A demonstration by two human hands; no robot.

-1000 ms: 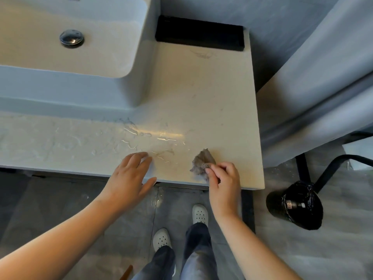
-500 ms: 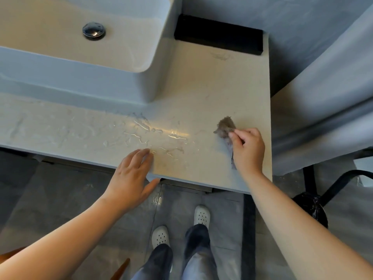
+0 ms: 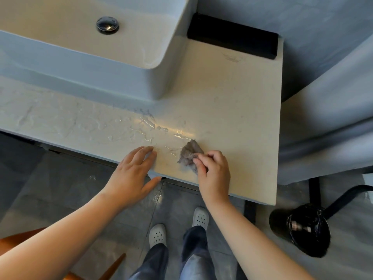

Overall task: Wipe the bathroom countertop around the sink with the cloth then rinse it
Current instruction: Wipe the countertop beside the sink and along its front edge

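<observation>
Wet streaks glisten on the beige counter (image 3: 232, 102) left of the crumpled cloth (image 3: 189, 153), pinched at lower centre by the right hand (image 3: 214, 172), so wiping heads leftward toward the spread, empty left hand (image 3: 131, 174).

The counter (image 3: 232, 102) looks like pale polished stone, smooth and glossy, with wet streaks (image 3: 145, 128) shining toward nine o'clock of the cloth (image 3: 188, 153). That cloth is a grey, fuzzy rag, crumpled and matt. The sink (image 3: 80, 63) is smooth glazed white ceramic, its drain plug (image 3: 107, 24) bright chromed metal. At four o'clock, a crinkled glossy black plastic bin liner (image 3: 300, 229).
</observation>
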